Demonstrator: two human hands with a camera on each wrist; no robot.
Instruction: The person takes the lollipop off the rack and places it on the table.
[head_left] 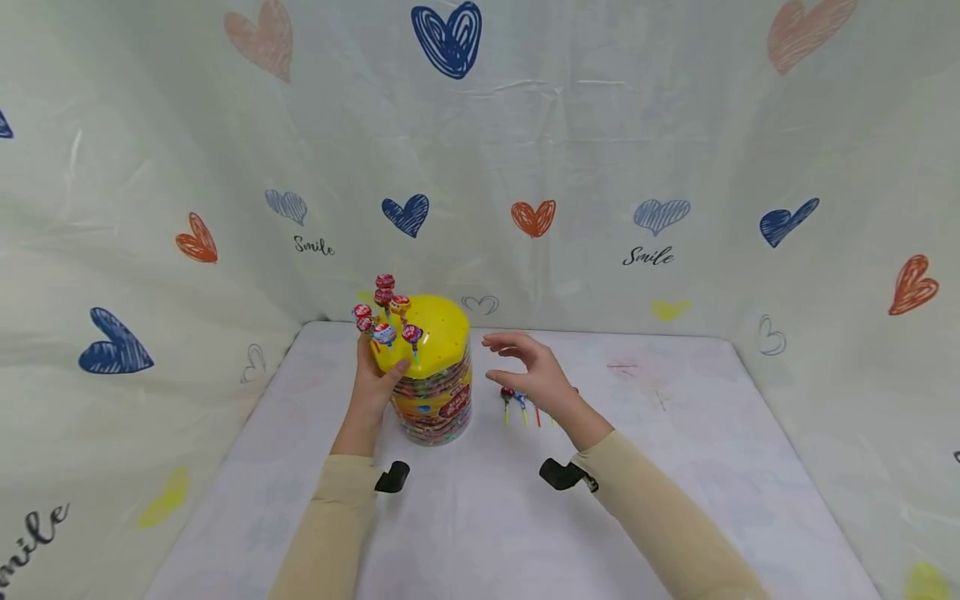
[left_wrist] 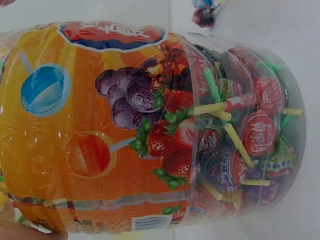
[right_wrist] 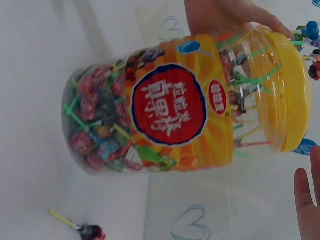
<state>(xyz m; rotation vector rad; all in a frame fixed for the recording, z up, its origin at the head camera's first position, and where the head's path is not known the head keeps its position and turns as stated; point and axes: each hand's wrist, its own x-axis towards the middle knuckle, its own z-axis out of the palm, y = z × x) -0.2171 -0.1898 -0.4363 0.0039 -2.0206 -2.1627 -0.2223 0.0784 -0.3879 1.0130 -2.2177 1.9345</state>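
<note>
There are two hands, one left hand point(head_left: 370, 392) and one right hand point(head_left: 536, 379), in two beige sleeves point(head_left: 322, 521), with two black wrist mounts point(head_left: 392, 477). There is one plastic candy jar point(head_left: 435, 408) with one yellow lid point(head_left: 441, 329). Seven lollipops point(head_left: 412, 334) show upright at the lid. At least four loose lollipops point(head_left: 507, 392) lie on one table point(head_left: 465, 542), partly hidden; those inside the jar overlap too much to count. Three orange-red hearts point(head_left: 533, 218) show.
</note>
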